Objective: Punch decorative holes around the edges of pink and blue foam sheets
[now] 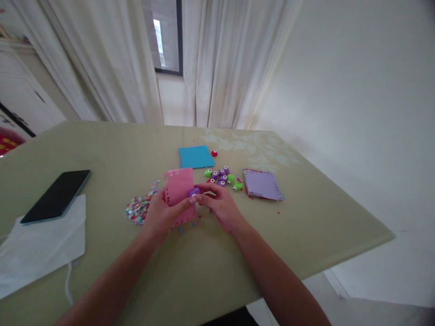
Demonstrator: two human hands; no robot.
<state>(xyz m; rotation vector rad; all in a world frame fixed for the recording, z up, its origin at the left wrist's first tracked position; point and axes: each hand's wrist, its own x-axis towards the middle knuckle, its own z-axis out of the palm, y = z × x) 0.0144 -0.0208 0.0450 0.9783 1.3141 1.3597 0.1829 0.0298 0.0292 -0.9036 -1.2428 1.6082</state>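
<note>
My left hand (pixel 160 216) is closed on a pink sheet of paper (pixel 179 184), its thumb reaching across the sheet's lower right. Small punched holes run along the paper's left and bottom edges. At the right edge sits a small purple paper punch (pixel 193 192) with a white eye-like knob. The fingers and thumb of my right hand (pixel 222 203) pinch this punch, and my left thumb tip lies close to it. Beyond my right hand is a cluster of purple, green and red punches (pixel 222 176). Left of my left hand is a pile of colourful paper confetti (pixel 138 209).
A blue sheet stack (pixel 196 157) lies farther back, beside a red punch (pixel 214 153). To the right rests a stack topped by a lilac sheet (pixel 263 184) with punched edges. A phone (pixel 57 195), a white sheet (pixel 66 242) and a white cable (pixel 68 283) occupy the left.
</note>
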